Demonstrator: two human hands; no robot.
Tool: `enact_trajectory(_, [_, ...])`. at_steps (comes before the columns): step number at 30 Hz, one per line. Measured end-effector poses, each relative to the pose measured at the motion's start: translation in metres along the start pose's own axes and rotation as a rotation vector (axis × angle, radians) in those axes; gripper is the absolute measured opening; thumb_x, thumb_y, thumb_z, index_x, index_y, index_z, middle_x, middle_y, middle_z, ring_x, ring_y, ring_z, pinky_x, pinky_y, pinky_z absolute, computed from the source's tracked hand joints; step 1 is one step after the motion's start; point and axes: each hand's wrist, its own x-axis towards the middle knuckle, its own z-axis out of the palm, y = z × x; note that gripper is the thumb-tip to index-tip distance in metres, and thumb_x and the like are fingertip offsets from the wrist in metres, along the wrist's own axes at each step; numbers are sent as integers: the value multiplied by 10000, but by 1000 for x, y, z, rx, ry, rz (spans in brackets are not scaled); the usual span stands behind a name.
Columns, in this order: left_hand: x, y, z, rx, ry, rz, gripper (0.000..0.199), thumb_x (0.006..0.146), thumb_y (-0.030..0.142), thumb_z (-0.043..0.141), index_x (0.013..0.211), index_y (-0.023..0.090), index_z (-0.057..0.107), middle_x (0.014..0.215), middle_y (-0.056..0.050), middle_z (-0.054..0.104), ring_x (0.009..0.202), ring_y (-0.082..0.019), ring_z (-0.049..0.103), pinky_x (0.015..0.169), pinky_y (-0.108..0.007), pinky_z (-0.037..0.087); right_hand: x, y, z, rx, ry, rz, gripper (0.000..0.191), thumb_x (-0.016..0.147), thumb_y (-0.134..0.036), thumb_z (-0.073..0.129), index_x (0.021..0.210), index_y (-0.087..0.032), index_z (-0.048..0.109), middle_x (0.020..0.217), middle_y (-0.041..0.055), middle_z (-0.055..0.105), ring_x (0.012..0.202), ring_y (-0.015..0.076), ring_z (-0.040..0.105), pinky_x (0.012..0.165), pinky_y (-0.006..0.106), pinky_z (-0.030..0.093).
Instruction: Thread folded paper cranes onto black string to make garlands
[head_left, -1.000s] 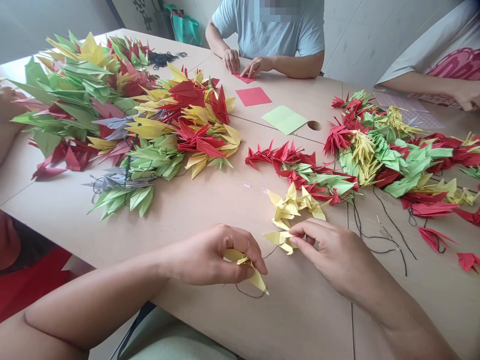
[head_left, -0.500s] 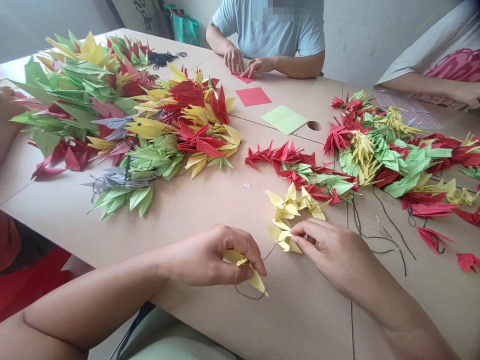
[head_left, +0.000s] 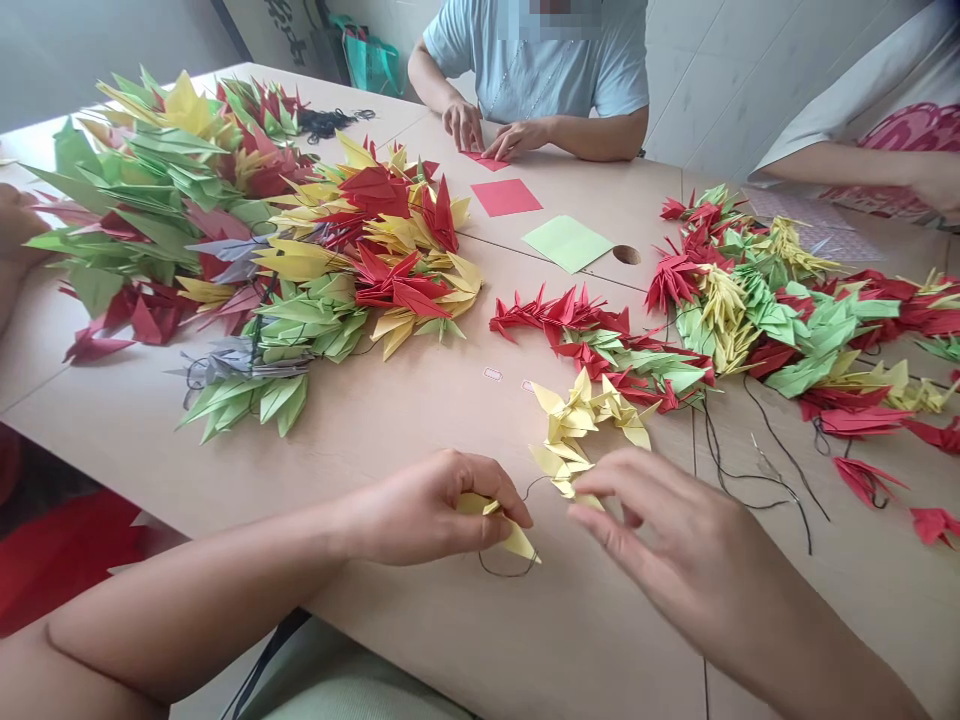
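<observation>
My left hand (head_left: pixel 439 510) is closed on a yellow paper crane (head_left: pixel 521 542), pinching it between thumb and fingers just above the table. A dark thread (head_left: pixel 504 573) loops below this crane, and a thin stretch runs from it toward a curved string of yellow paper cranes (head_left: pixel 577 415) lying on the table. At the near end of that string is my right hand (head_left: pixel 652 520), its thumb and fingers apart. Its fingertips partly cover the lowest yellow folds; whether they touch the paper I cannot tell.
Strings of red and green cranes (head_left: pixel 630 350) lie beyond the yellow ones, with a larger pile (head_left: pixel 780 310) to the right. Another big heap (head_left: pixel 300 250) fills the left. Loose black threads (head_left: pixel 772 480) lie right of my hand. Opposite, a person's hands (head_left: pixel 487 135) press red paper.
My right hand has loosened its pinch on the end of the yellow string, its thumb and fingers parting. My left hand keeps the crane, moved very slightly.
</observation>
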Motion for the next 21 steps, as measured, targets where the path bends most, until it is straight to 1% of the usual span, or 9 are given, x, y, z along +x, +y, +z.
enact_trajectory(2, [3,-2,3,-71,-4,-26,221,832,224,546,1003,162,672,960,-38,632,743,-119,606,684,-227,487,-3,-15,2,48,-32,-143,78,903,-218,504,911,-217,581,808,3,587,682,138,559,575,255,414])
enact_trajectory(3, [4,-3,5,-104,-9,-38,223,837,236,543,1003,156,669,963,-42,631,734,-120,610,675,-229,491,-4,-22,6,44,-15,-206,86,895,-209,507,895,-204,593,779,7,581,658,146,543,554,265,402])
enact_trajectory(5, [7,-4,8,-134,-8,-41,217,840,241,541,987,149,671,965,-48,641,775,-136,620,702,-239,493,-3,-33,19,-19,68,-349,137,865,-147,491,839,-176,622,687,14,553,586,159,496,493,287,350])
enact_trajectory(7, [8,-5,10,-125,5,-21,194,834,227,549,957,151,679,962,-43,658,852,-153,613,768,-250,481,0,-40,33,-127,150,-439,235,813,-44,436,810,-154,643,627,17,534,526,163,446,471,305,302])
enact_trajectory(9, [10,-7,11,-148,17,-11,181,830,218,555,940,150,681,946,-37,669,883,-154,597,809,-257,462,2,-43,44,-195,199,-453,269,783,-6,416,744,-149,640,611,23,530,523,170,436,477,316,283])
enact_trajectory(10, [10,-8,12,-186,17,-15,183,831,225,555,939,146,678,925,-35,671,862,-150,591,797,-258,459,3,-43,47,-220,212,-444,272,780,0,416,722,-150,636,615,26,533,530,173,439,487,319,283])
enact_trajectory(14, [11,-11,12,-376,-6,-66,238,840,284,549,977,131,669,766,-17,634,670,-103,516,627,-219,417,4,-40,50,-297,234,-384,243,762,7,452,695,-151,624,640,34,548,564,181,458,528,330,297])
enact_trajectory(16, [11,-11,12,-424,-13,-79,257,840,306,551,983,132,675,710,-4,603,618,-88,470,584,-204,382,4,-39,49,-310,237,-361,244,755,15,458,690,-150,625,642,36,549,573,183,460,533,330,295])
enact_trajectory(21, [12,-10,11,-442,-8,-85,262,825,328,578,970,138,685,745,-17,621,657,-102,496,635,-219,405,2,-38,50,-286,250,-346,262,748,22,442,663,-146,624,621,37,534,555,178,437,510,325,281])
